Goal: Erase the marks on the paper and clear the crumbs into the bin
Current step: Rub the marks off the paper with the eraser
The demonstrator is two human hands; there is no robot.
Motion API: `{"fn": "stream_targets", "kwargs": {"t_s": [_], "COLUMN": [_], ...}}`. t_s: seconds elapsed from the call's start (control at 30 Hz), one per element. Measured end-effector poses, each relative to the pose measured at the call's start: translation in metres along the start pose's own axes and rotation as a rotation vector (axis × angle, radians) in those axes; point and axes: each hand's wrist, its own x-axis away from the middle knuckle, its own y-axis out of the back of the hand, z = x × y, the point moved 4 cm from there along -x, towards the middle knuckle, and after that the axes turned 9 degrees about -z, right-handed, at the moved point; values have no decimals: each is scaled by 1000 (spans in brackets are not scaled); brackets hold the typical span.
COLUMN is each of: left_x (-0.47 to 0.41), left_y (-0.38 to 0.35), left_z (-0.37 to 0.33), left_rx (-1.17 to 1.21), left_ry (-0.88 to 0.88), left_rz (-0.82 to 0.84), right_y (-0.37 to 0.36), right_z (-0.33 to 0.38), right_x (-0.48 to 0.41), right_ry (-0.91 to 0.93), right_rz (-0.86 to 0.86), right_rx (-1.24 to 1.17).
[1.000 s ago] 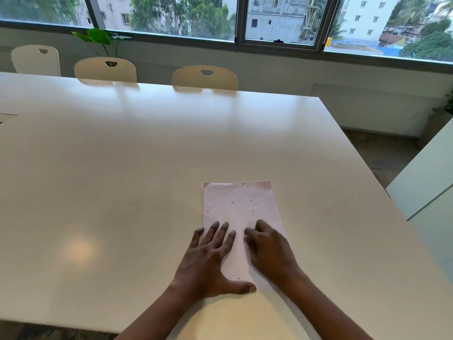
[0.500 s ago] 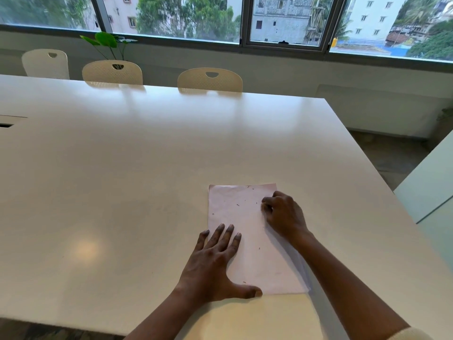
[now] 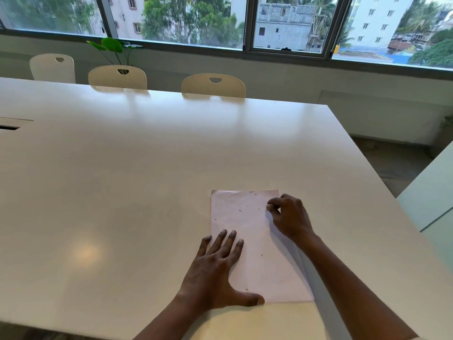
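A pale pink sheet of paper point(image 3: 255, 241) lies on the white table point(image 3: 122, 180) near its front edge. Small dark crumbs point(image 3: 247, 207) are scattered over the paper's far half, and a few lie nearer me. My left hand point(image 3: 215, 273) rests flat on the paper's near left corner with its fingers spread. My right hand point(image 3: 289, 217) is curled at the paper's far right edge. Its fingertips pinch a small pale bit that looks like an eraser point(image 3: 269, 207), mostly hidden. No bin is in view.
Three cream chairs point(image 3: 213, 85) stand along the table's far side, with a green plant point(image 3: 112, 46) behind them under the windows. A slot point(image 3: 8, 128) is cut into the table at far left. A second white surface point(image 3: 431, 192) stands to the right across a floor gap.
My right hand has moved from the paper's near middle up to its far right edge and curled its fingers. My left hand stays flat on the near left corner.
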Motion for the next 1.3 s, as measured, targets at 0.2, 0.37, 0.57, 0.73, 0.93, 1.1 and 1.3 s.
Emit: {"fn": "stream_targets", "kwargs": {"t_s": [0.2,0.37,0.57,0.73,0.93,1.1,1.3], "left_x": [0,0,0,1,2,1,0], "left_y": [-1,1,1,1,-1,-3,-4], "left_z": [0,-1,0,-2,0,1,2], "left_rx": [-16,-22,-25,-18,-6,-7,-11], "left_ry": [-14,-22,-35,-42,-30,-29,-25], "left_rz": [8,22,35,30,21,15,15], "right_y": [34,-11,13,1,0,5,8], "right_z": [19,9,17,9,18,26,30], "right_x": [8,44,32,37,40,37,30], "right_ry": [120,173,-28,-107,37,137,121], "right_rz": [-269,45,-55,77,36,-34,-60], "right_rx": [-223,-83,-377,-417,-272,-183,-228]}}
